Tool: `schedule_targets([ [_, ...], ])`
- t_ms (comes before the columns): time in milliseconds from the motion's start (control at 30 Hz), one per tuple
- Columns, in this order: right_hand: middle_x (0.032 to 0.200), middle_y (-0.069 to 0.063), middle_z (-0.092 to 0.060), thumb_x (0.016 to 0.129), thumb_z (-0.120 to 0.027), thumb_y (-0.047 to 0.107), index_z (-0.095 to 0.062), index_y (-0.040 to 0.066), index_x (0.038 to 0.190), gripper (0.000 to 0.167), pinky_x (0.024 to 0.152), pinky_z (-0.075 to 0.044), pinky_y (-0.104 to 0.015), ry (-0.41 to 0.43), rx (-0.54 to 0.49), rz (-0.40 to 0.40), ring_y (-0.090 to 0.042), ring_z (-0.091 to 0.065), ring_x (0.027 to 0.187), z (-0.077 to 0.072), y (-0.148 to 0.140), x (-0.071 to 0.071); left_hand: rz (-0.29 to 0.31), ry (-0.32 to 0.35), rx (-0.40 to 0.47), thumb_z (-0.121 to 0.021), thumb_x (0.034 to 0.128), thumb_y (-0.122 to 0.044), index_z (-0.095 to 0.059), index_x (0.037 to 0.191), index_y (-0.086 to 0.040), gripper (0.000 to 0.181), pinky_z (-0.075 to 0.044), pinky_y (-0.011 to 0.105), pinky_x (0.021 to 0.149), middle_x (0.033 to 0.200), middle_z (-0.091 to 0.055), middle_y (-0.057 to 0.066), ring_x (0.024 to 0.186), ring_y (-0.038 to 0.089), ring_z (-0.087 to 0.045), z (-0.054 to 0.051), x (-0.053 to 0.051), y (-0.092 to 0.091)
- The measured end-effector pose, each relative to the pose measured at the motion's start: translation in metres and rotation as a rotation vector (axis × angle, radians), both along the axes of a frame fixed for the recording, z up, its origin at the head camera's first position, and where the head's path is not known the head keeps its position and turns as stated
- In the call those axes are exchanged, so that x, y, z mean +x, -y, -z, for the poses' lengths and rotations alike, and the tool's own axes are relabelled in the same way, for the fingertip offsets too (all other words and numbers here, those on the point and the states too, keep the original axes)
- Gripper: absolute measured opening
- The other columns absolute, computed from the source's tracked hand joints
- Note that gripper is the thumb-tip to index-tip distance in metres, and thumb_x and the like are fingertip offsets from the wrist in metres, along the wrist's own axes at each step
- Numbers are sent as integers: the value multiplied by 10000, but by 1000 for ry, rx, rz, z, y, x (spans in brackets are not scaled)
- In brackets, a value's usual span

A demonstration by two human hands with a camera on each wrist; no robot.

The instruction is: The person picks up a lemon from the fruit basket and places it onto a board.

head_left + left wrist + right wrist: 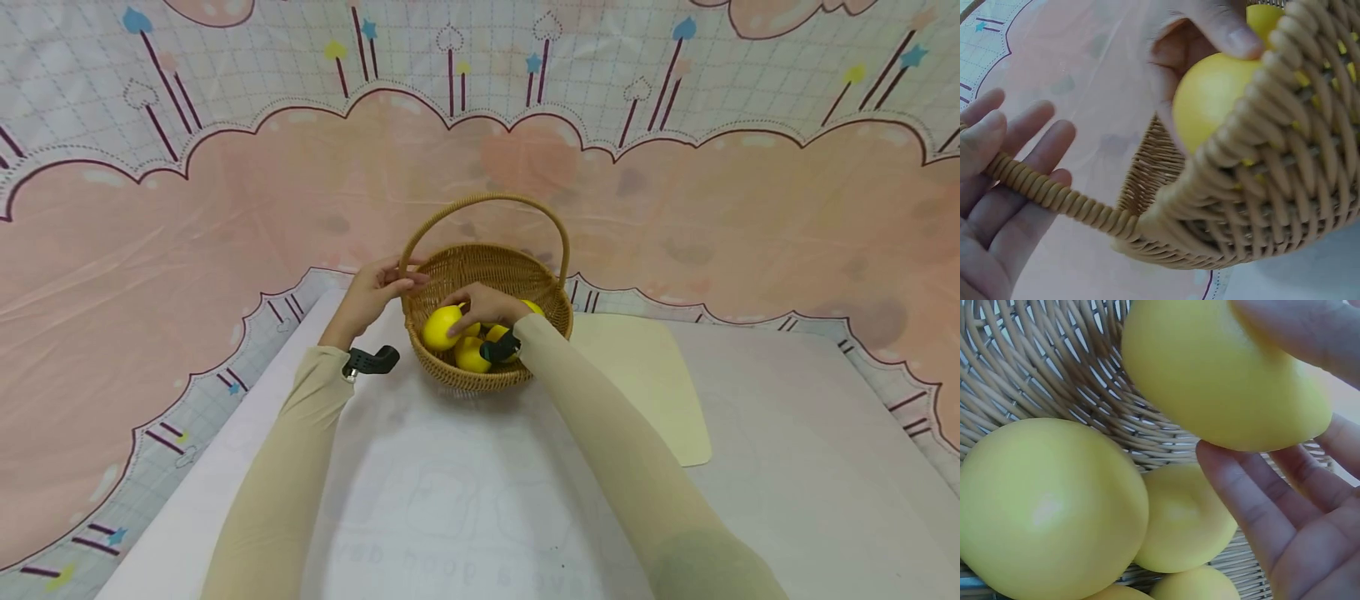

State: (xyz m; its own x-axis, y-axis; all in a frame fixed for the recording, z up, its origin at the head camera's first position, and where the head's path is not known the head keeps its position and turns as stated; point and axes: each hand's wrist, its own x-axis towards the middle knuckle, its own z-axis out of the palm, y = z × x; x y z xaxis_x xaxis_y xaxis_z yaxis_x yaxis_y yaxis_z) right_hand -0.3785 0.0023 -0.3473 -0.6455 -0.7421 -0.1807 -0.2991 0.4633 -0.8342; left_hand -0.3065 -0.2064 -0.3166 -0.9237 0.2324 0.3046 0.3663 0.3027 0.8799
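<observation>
A wicker basket (480, 382) with an arched handle (491, 197) stands on the table with several yellow lemons (472, 356) inside. My right hand (487, 302) reaches in and grips one lemon (442, 327) between thumb and fingers, near the basket's left rim. Seen from the right wrist, this held lemon (1222, 381) is above other lemons (1054, 506) lying against the woven wall. My left hand (371, 293) is at the left foot of the handle. The left wrist view has the thumb over the handle (1066, 199) and the fingers behind it, loosely spread.
A pale yellow board or mat (645, 375) lies right of the basket, partly under the right sleeve. The white tabletop (435, 500) stretches toward me. A pink patterned cloth (712, 225) hangs behind and along the left side.
</observation>
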Motion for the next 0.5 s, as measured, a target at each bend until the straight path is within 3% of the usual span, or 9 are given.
schedule_targets([
  [167,1251,-108,-593,801,-737,111,-565,62,1283,514,880,-497,-274,-14,-68,30,-202,-573,1020,-3,-1,1,-42,-27,42,-532,938,-48,-515,1270,72,353,-523,316,938,1032,-699,35,900,-35,-640,3,0,-1],
  [333,1281,-106,-573,808,-731,116,-555,64,1289,514,898,-501,-299,-56,-90,84,-244,-569,1073,-9,-5,2,-52,-49,86,-543,927,-16,-520,1273,73,358,-506,395,951,1148,-630,253,892,-14,-649,3,0,-2],
  [500,1280,-110,-564,804,-735,113,-556,63,1279,509,913,-502,-356,-62,-121,132,-249,-571,1051,-20,-10,4,-73,-59,122,-550,912,22,-503,1304,58,397,-530,256,903,1189,-571,332,904,49,-674,2,0,-3],
])
